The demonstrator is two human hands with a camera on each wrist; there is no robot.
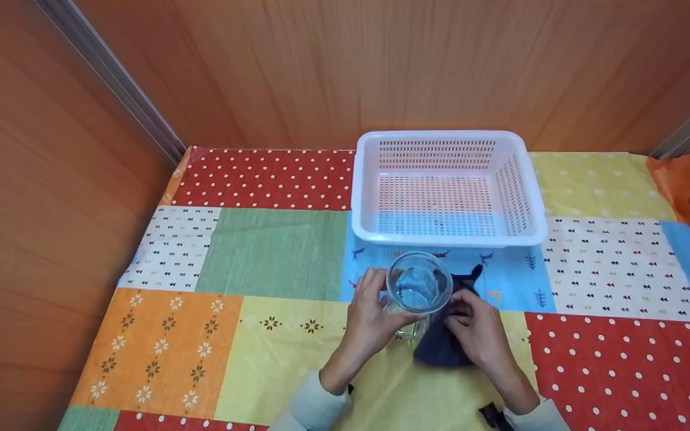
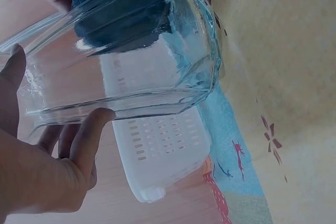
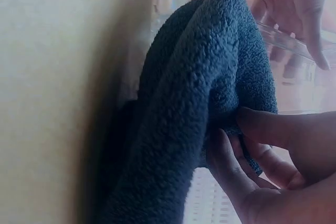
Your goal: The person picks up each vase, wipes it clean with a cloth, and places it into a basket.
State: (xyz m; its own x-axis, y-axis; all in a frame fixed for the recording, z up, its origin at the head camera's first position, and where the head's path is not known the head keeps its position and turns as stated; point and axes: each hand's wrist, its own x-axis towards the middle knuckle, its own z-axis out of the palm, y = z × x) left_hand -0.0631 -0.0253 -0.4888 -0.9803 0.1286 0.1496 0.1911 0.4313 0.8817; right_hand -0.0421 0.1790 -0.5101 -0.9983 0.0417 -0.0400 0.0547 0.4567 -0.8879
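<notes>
A clear glass jar (image 1: 418,287) with a wide round mouth stands upright or slightly tilted in front of the basket. My left hand (image 1: 369,317) grips it around its upper side, thumb nearer to me. In the left wrist view the faceted glass wall (image 2: 157,98) shows the hand's fingers curled along it. A dark blue fuzzy cloth (image 3: 178,93) hangs beside the jar, its lower part reaching down to the tablecloth. Between thumb and fingers, my right hand (image 1: 478,326) pinches this cloth, close to the jar's right side.
A white perforated plastic basket (image 1: 450,239) sits behind the jar, against the wooden back panel (image 1: 345,72). Under everything lies a colourful patchwork tablecloth (image 1: 273,251). Wooden panels also rise on the left and right sides.
</notes>
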